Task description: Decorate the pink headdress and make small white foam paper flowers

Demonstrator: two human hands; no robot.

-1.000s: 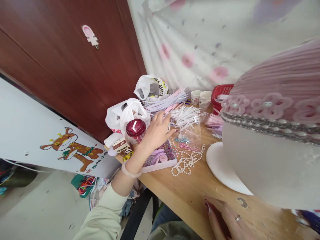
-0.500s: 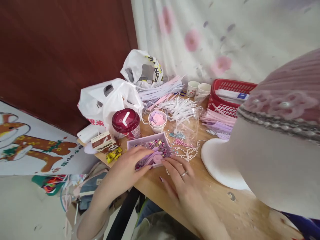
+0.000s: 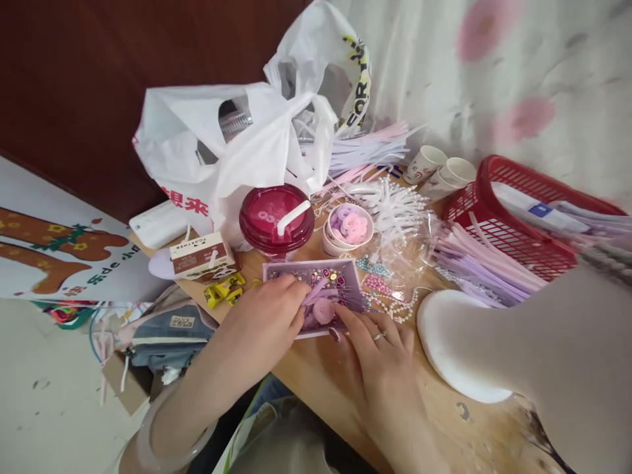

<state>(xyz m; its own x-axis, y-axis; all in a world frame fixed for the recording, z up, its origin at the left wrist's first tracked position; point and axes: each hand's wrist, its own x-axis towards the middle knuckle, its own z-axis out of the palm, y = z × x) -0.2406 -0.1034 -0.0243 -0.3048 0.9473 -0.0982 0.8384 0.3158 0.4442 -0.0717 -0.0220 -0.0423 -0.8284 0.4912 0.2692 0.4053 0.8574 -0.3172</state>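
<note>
both hands (image 3: 274, 315) angle inward, palms down, at the lilac box (image 3: 284, 269).

We get soft, even light, with faint shadows on the worktop (image 3: 316, 365) and small glints on the clear plastic (image 3: 421, 230). The brown door (image 3: 99, 59) looks dim, the flowered curtain (image 3: 523, 72) blurs, and wide-angle distortion stretches the right edge.

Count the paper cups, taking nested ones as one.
3. The first cup, holding pink and purple pieces, stands just beyond the lilac box; the second cup and third cup are side by side left of the red basket. More may be nested or hidden.
</note>
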